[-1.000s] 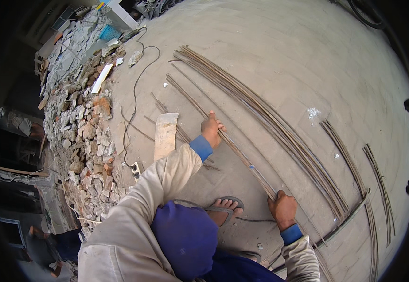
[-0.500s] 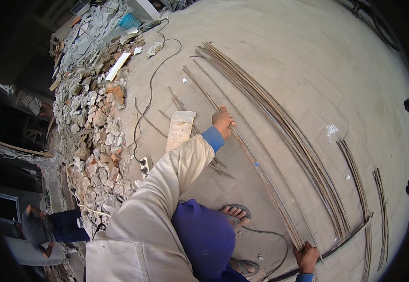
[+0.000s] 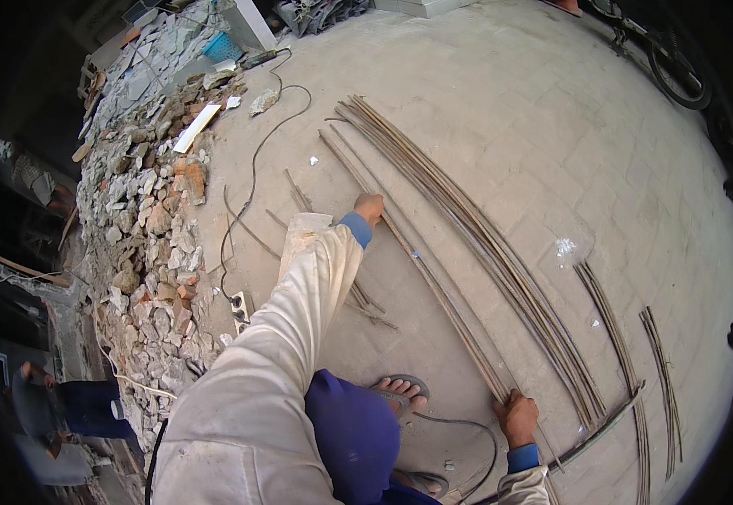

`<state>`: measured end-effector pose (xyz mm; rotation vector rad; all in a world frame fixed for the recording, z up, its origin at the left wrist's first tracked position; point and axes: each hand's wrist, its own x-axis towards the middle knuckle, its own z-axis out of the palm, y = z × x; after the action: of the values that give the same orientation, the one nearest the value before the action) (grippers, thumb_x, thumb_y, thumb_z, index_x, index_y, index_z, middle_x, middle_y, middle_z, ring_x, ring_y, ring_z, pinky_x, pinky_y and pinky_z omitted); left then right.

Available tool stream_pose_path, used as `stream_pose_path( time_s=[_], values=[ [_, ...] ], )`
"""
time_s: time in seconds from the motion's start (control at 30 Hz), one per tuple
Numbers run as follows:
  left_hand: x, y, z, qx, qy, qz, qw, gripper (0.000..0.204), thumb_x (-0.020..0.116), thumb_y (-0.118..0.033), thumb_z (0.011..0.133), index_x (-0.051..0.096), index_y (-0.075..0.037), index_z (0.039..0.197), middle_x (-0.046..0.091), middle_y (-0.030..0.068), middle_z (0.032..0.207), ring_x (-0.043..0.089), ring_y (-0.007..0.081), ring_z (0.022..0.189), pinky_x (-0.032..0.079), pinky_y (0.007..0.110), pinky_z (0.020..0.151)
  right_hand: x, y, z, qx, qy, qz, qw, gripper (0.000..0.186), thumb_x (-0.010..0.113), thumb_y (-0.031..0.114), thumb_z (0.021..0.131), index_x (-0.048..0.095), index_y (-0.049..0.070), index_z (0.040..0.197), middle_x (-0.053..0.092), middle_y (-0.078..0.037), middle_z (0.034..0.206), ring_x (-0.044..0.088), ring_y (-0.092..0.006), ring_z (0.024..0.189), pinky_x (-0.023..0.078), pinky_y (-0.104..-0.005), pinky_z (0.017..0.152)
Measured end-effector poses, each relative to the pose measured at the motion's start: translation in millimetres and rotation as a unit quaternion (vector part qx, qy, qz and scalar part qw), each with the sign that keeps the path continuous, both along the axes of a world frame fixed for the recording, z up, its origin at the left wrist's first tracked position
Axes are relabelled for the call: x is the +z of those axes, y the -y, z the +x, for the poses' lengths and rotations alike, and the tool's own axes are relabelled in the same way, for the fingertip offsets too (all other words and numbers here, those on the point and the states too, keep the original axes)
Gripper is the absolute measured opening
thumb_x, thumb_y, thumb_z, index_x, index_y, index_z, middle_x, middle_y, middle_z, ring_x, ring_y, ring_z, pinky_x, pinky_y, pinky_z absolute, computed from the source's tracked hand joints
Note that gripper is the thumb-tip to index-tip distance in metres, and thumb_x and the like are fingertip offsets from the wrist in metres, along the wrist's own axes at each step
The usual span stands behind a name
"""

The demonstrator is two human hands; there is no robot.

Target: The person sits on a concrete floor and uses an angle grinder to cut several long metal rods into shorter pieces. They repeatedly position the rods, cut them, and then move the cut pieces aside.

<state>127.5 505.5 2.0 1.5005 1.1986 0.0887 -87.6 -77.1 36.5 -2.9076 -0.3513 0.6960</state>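
A narrow bundle of long steel rods [image 3: 455, 314] slants across the paving in front of me, with a small blue mark [image 3: 415, 254] on it. My left hand [image 3: 369, 209] is closed round the bundle toward its far end. Lower down at the right, my right hand [image 3: 518, 418] grips the same bundle near my feet. Beside it on the right runs a single thin rod [image 3: 442, 252], and beyond that lies a thicker bundle of rods [image 3: 484, 240]. A pale flat board [image 3: 301, 236] is partly hidden behind my left sleeve, with several short rods [image 3: 366, 300] near it.
Broken masonry rubble [image 3: 160, 219] piles up along the left. A black cable [image 3: 258, 160] and a power strip [image 3: 241, 310] lie beside it. Two shorter rod bundles [image 3: 610, 324] [image 3: 661, 370] rest at the right. A bicycle [image 3: 674, 67] stands far right; another person [image 3: 55, 404] is at lower left.
The view has shifted, showing more of the bicycle. Both hands and the blue mark appear farther up and left; my left hand is closer to the mark. Both hands keep their grip.
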Motion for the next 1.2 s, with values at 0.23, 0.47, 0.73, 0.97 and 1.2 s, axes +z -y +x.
stream_pose_path(
  time_s=[0.23, 0.47, 0.73, 0.97, 1.2],
  values=[
    [-20.9, 59.5, -16.5, 0.111, 0.001, -0.069, 0.991, 0.047, 0.07, -0.025, 0.1, 0.064, 0.005, 0.134, 0.069, 0.022, 0.135, 0.072, 0.0361, 0.117, 0.063, 0.05, 0.097, -14.9, 0.5, 4.3, -0.015, -0.018, 0.024, 0.999, 0.055, 0.079, 0.055, 0.09, 0.077, 0.001, 0.095, 0.076, -0.024, 0.084, 0.075, -0.0429, 0.082, 0.061, -0.0512, 0.078],
    [-36.4, 46.9, -12.0, 0.053, -0.023, -0.192, 0.98, 0.031, 0.071, -0.028, 0.101, 0.072, -0.001, 0.116, 0.072, 0.018, 0.126, 0.072, 0.0352, 0.115, 0.065, 0.047, 0.094, -9.0, -3.7, 4.9, -0.042, -0.039, 0.049, 0.997, 0.055, 0.077, 0.054, 0.093, 0.078, -0.001, 0.092, 0.075, -0.025, 0.083, 0.075, -0.043, 0.082, 0.06, -0.0518, 0.079],
    [-72.1, 14.8, 3.6, -0.02, -0.042, -0.092, 0.995, 0.021, 0.07, -0.018, 0.101, 0.074, 0.001, 0.105, 0.075, 0.0242, 0.111, 0.075, 0.0395, 0.108, 0.068, 0.047, 0.086, -5.5, -28.3, 15.5, -0.023, -0.04, 0.06, 0.997, 0.046, 0.077, 0.046, 0.094, 0.078, 0.0, 0.091, 0.076, -0.028, 0.087, 0.076, -0.0454, 0.084, 0.061, -0.0532, 0.083],
    [-63.7, 18.3, -15.5, -0.277, -0.094, 0.237, 0.927, 0.036, 0.063, -0.033, 0.107, 0.071, 0.002, 0.109, 0.077, 0.0215, 0.106, 0.077, 0.0361, 0.087, 0.068, 0.053, 0.075, -12.5, -19.3, 17.6, -0.002, -0.015, 0.038, 0.999, 0.042, 0.076, 0.043, 0.094, 0.077, 0.001, 0.093, 0.076, -0.028, 0.089, 0.076, -0.0461, 0.084, 0.061, -0.0541, 0.083],
    [-104.1, 9.5, 22.4, -0.348, -0.143, 0.087, 0.922, 0.025, 0.072, -0.022, 0.101, 0.073, 0.001, 0.11, 0.077, 0.0215, 0.106, 0.077, 0.0348, 0.09, 0.067, 0.046, 0.078, -19.8, -13.3, 20.4, -0.03, -0.021, 0.042, 0.998, 0.042, 0.074, 0.044, 0.094, 0.077, 0.002, 0.095, 0.076, -0.027, 0.088, 0.076, -0.0457, 0.085, 0.062, -0.0551, 0.082]
  ],
)
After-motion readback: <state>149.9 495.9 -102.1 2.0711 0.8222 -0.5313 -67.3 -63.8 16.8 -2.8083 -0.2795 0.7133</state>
